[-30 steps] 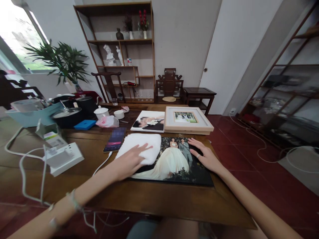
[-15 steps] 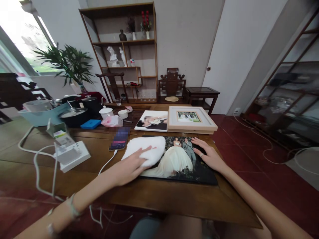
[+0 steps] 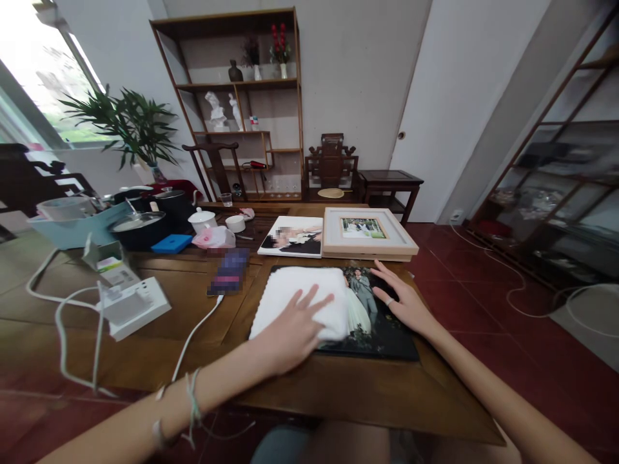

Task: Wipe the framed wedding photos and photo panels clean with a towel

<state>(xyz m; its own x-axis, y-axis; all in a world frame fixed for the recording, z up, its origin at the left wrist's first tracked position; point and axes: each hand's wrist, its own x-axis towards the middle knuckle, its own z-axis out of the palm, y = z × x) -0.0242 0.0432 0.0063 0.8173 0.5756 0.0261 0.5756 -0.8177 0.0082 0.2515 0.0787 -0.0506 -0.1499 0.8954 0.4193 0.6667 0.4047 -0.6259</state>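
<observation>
A dark photo panel (image 3: 387,345) with a couple in wedding clothes lies flat near the table's front edge. Over its left and middle part is spread a fluffy white cloth (image 3: 290,296), hiding most of the wedding dress. My left hand (image 3: 302,325) presses flat on the cloth's right half, fingers stretched and apart. On the panel's right side rests my right hand (image 3: 401,299), open, a ring on one finger, its fingertips near the upper right edge.
Behind the panel stand a light wooden picture frame (image 3: 406,248) and a white-edged photo print (image 3: 268,245). To the left are a phone (image 3: 229,270) on a white cable, a white power strip (image 3: 140,309), a blue box (image 3: 171,243), a pot (image 3: 138,225) and a light-blue basin (image 3: 58,235).
My left hand has slid to the right with the white cloth, which now covers more of the dress. The right hand stays on the panel. The view has shifted slightly.
</observation>
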